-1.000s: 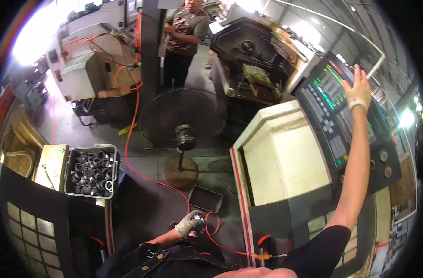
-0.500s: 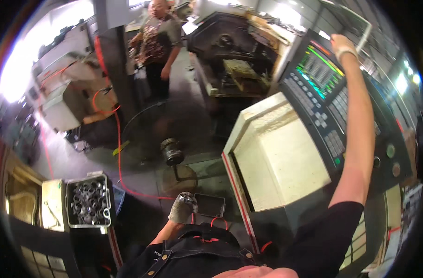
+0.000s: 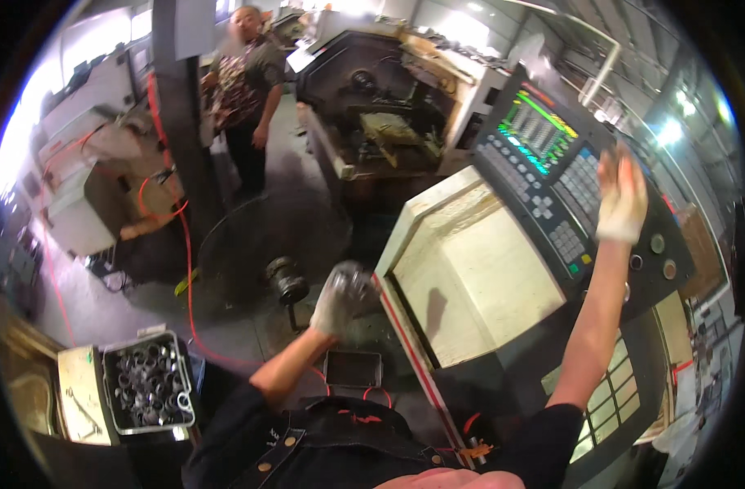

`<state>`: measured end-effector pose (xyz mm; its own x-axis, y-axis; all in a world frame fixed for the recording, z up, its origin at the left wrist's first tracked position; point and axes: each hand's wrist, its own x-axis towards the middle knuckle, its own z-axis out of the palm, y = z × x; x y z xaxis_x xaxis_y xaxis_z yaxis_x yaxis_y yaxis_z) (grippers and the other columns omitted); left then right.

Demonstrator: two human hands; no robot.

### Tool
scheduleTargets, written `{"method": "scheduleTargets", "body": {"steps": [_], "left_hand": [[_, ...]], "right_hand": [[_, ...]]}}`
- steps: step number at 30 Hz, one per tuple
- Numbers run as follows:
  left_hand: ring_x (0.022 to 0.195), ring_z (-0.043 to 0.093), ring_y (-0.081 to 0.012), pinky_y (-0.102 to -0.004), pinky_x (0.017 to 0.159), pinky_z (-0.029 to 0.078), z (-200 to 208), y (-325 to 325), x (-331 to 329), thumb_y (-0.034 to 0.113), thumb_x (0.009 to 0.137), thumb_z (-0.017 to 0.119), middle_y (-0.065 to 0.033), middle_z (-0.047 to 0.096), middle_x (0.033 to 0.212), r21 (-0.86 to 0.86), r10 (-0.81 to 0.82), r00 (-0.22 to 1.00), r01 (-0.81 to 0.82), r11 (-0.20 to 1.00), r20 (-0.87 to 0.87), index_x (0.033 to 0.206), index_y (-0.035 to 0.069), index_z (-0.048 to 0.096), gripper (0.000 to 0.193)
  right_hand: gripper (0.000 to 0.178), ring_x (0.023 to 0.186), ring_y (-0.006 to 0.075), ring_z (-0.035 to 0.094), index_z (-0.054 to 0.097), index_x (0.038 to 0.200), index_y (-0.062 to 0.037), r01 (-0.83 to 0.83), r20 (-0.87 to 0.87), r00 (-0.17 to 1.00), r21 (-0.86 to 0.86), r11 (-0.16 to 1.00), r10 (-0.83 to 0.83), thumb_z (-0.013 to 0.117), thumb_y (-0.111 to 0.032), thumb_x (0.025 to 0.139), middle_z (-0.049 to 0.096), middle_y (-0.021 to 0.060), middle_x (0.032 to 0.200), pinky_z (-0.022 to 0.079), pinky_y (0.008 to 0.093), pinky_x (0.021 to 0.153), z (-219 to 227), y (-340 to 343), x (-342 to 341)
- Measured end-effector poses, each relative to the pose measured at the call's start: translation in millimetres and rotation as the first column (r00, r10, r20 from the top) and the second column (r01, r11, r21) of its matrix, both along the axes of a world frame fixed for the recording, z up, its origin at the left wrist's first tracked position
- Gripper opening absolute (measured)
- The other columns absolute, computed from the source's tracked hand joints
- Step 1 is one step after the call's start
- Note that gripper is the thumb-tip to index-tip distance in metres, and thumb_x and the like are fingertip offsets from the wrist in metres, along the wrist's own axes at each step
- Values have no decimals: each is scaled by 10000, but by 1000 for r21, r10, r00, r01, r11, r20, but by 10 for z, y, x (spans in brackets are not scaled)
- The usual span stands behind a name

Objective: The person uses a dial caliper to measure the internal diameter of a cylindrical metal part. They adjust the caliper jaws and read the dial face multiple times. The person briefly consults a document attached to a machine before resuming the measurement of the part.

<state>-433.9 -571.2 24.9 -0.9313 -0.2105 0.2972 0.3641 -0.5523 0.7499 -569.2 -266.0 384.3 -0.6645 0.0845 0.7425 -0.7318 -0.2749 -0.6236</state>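
My left hand [image 3: 333, 306], in a pale work glove, is raised before my body and closed around a shiny grey metal piece [image 3: 354, 281]. Motion blur hides the piece's exact shape. My right hand [image 3: 623, 197], with a white glove over its palm and bare fingers, is lifted at the right side of the control panel [image 3: 556, 175]. Its fingers are stretched out and slightly blurred, with nothing visible in them. Green and yellow lines light the panel's screen [image 3: 535, 130]. To the left of the closed hand is a dark cylindrical chuck-like part [image 3: 286, 281].
A tray [image 3: 191, 383] of dark metal rings stands at lower left beside a pale board [image 3: 83, 395]. A small dark tray [image 3: 353, 369] sits before my body. The cream machine door [image 3: 478, 269] leans under the panel. Another person [image 3: 246, 106] stands at the far left.
My left hand has risen and moved right with the metal piece, nearer the machine's edge. My right hand has come down from the panel's top corner to its right side. The view has shifted.
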Motion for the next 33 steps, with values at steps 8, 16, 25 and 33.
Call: {"method": "scheduleTargets", "body": {"steps": [8, 16, 25, 33], "left_hand": [[935, 566, -228, -435, 920, 409, 912, -321, 26, 327, 805, 583, -42, 590, 894, 678, 35, 992, 57, 733, -121, 974, 121, 566, 267], [464, 440, -140, -283, 457, 391, -123, -515, 530, 372, 808, 539, -8, 560, 765, 652, -10, 927, -256, 714, 375, 921, 141, 550, 258], [383, 404, -160, -313, 446, 397, -489, 353, 1032, 370, 839, 484, -123, 593, 849, 635, -590, 797, 392, 665, 126, 1057, 129, 528, 328], [582, 535, -162, -290, 483, 433, -477, 839, 1255, 384, 770, 596, -112, 613, 935, 540, -703, 711, 588, 603, 10, 1119, 101, 528, 454]], "right_hand": [[263, 752, 175, 571, 530, 1072, 33, -147, 431, 890, -40, 988, 150, 555, -138, 873, 565, 127, 1007, 485, 297, 717, -2676, -1008, 1655], [328, 729, 114, 586, 496, 1206, -1, -420, 782, 612, 190, 887, 122, 474, -92, 891, 621, 89, 972, 478, 227, 671, -3916, -1309, 2854], [586, 666, 109, 559, 537, 1040, 16, -602, 933, 320, 64, 796, 167, 544, -526, 818, 604, 72, 793, 431, 235, 575, -4075, -1287, 3151], [334, 629, 70, 474, 585, 900, -25, -273, 867, 482, 286, 919, -127, 605, -350, 828, 531, -2, 706, 393, 226, 561, -4018, -980, 3536]]}}
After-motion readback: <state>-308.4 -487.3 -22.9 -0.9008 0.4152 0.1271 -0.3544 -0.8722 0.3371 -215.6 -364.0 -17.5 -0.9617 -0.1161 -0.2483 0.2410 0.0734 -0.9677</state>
